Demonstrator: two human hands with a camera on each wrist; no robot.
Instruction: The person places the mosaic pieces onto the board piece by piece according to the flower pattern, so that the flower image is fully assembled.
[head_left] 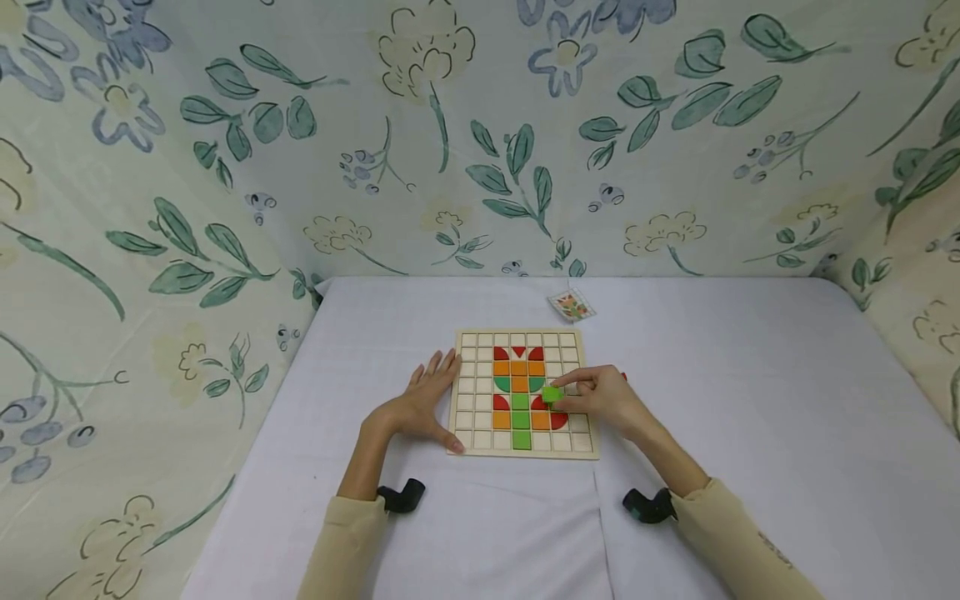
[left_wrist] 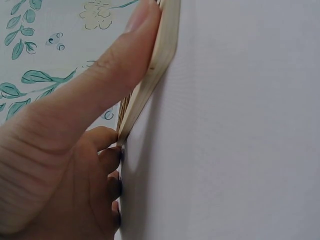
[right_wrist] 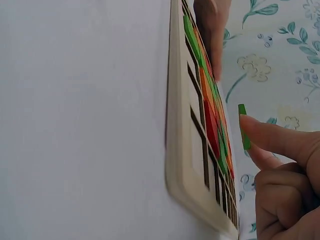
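A wooden grid board (head_left: 570, 455) lies on the table, holding red, orange, green and teal tiles in a flower-like pattern. My right hand (head_left: 603, 398) pinches a light green square tile (head_left: 552, 394) between thumb and fingers. In the right wrist view, the same green tile (right_wrist: 244, 126) is held on edge above the board, apart from its surface, with the other fingers curled under. At the board's left side, my left hand (head_left: 416, 407) is spread out. Its thumb (left_wrist: 112, 67) touches the board's edge near the front corner, and the fingertips reach the edge farther back.
Behind the board lies a small picture card (head_left: 572, 305) in a clear sleeve, showing a similar pattern. A bit of something red (head_left: 624, 377) peeks out beyond the right hand. White cloth (head_left: 750, 375) covers the table, and a floral curtain (head_left: 480, 167) hangs behind it.
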